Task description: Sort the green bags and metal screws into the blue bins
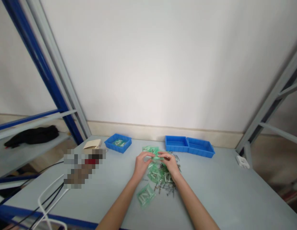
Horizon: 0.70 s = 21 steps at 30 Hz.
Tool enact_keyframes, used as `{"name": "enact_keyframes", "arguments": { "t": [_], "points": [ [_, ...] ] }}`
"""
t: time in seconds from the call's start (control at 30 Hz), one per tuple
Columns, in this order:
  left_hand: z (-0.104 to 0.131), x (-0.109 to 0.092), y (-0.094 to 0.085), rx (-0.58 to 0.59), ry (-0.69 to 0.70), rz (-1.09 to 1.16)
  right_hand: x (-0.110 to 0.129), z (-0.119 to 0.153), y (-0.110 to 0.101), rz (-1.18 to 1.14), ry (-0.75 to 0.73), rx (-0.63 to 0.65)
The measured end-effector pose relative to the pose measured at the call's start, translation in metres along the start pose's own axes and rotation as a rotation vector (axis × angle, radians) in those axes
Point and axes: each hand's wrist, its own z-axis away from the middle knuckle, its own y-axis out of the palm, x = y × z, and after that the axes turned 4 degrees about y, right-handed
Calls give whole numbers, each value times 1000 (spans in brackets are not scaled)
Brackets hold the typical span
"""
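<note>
My left hand (140,163) and my right hand (171,164) meet over the middle of the table, thumbs and fingers pinched toward each other. Between them is a small green plastic bag (156,156), gripped at both sides; the fingers partly cover it. Just below the hands lie more green bags (155,174) with pale, rod-like pieces inside. Nearer to me, left of my right forearm, another green bag (145,195) lies flat. Loose metal screws (171,188) are scattered under and beside my right hand, some hidden by it.
A blue bin (116,147) holding green bags stands at the back left. Two blue bins (177,149) sit side by side at the back right. A notebook (92,144), cables (47,191) and a blurred-out patch are on the left. A white object (242,162) lies far right.
</note>
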Motion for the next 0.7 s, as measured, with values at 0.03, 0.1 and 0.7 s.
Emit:
{"name": "enact_keyframes", "arguments": {
  "t": [0.03,0.1,0.7],
  "points": [
    [2,-3,-3,0,30,-5,0,1,0,20,-18,-5],
    [5,-7,-6,-30,14,-18,-2,2,3,36,-8,-34],
    [-96,53,-130,-376,-429,-255,1,8,13,-79,159,137]
  ]
}}
